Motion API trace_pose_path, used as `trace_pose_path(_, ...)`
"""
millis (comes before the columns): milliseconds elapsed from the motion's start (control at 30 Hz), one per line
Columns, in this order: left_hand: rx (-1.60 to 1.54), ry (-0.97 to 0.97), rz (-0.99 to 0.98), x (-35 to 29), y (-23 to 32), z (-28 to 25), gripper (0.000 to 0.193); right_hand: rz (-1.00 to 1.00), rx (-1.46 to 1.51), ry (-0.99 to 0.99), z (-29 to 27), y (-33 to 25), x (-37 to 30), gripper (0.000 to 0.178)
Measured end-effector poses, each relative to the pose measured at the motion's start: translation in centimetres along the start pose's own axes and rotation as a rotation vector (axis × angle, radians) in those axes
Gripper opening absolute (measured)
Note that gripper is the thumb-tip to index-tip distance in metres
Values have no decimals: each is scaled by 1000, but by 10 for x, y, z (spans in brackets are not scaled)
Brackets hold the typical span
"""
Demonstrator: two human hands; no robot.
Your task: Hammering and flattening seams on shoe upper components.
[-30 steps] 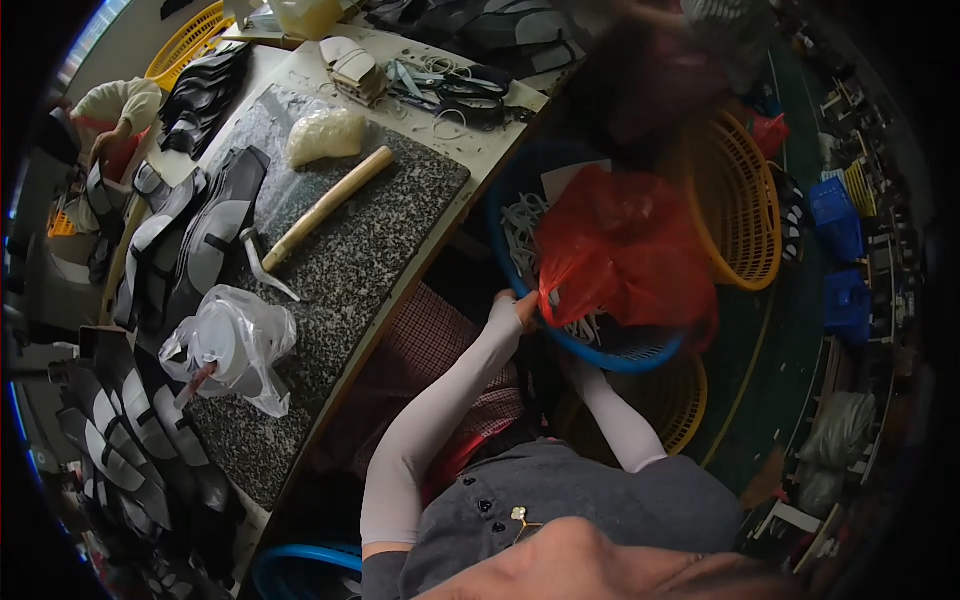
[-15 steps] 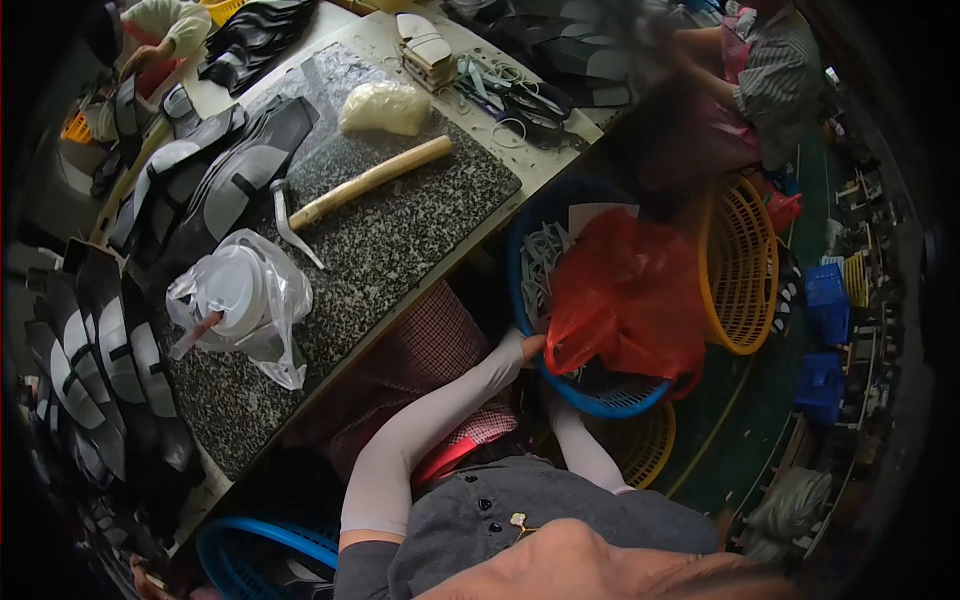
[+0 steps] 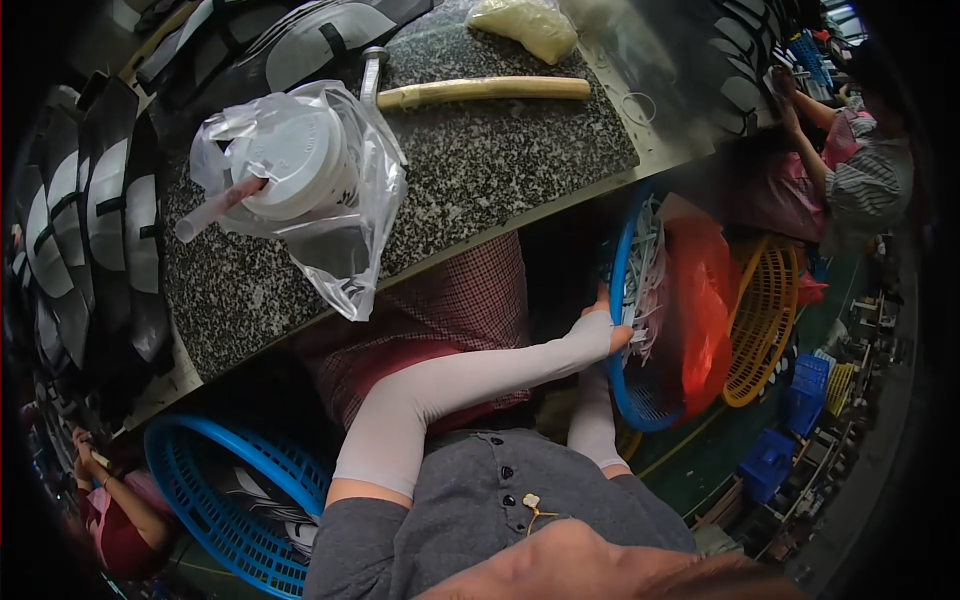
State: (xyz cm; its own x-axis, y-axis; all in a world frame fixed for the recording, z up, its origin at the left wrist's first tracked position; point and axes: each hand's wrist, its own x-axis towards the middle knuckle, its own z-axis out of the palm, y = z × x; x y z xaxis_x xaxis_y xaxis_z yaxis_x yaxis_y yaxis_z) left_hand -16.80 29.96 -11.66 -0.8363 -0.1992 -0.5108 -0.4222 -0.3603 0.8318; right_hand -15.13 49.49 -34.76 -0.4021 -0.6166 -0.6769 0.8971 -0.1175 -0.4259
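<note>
At the right of my body, my left hand (image 3: pixel 621 338) grips the near rim of a blue plastic basket (image 3: pixel 618 385), with the thumb over the edge. The basket tilts, its mouth facing right. In it lie a tangle of pale strips (image 3: pixel 645 285) and a red plastic bag (image 3: pixel 705 310), which is blurred. My right forearm (image 3: pixel 594 420), in a white sleeve, reaches up beneath the basket; the hand itself is hidden behind it. A yellow plastic basket (image 3: pixel 785 320) stands just beyond the red bag.
On the speckled stone slab (image 3: pixel 480 165) lie a wooden-handled hammer (image 3: pixel 485 91) and a lidded cup (image 3: pixel 295 165) in a clear bag. Dark cut pieces (image 3: pixel 75 215) are stacked at left. Another blue basket (image 3: pixel 180 450) stands lower left. Co-workers (image 3: pixel 865 185) are at right and lower left.
My view has turned and come nearer the slab. The blue basket has tipped toward the right, with my left hand still on its rim, and the red bag has slid to its far side.
</note>
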Motion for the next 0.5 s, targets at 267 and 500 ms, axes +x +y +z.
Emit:
trace_pose_path(267,-52,52,42,16,-10,-8,62,-105,117,56,5,-11,10,38)
trace_pose_path(500,-390,-52,-220,93,-96,-34,48,-355,344,105,30,-22,19,38)
